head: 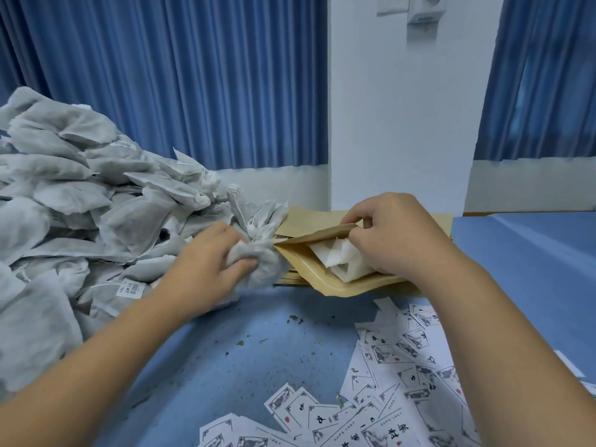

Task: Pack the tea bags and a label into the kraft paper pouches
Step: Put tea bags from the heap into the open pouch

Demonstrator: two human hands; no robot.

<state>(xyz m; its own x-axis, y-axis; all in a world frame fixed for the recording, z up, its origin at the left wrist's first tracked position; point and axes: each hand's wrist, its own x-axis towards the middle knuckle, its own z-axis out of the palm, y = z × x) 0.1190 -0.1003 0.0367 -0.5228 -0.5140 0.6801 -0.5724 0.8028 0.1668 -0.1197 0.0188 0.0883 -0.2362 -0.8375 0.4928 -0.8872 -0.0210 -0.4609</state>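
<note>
Our right hand (387, 233) pinches upper lip of pouch (342, 287) to hold mouth wide for filling; few white ones lie inside. Our left hand (206, 262) clamped round bunch of tea bags (258, 262) right at mouth, we judge for pushing in. Bags soft, crinkly, pillow-shaped mesh; pouch stiff tan paper. Thin printed labels (403, 366) scattered near on table (258, 350); none seen in pouch.

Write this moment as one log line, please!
step: filling pouch | left grip: holds tea bags at pouch mouth | right grip: holds pouch open | inside: packed bags | labels: loose on table
</note>
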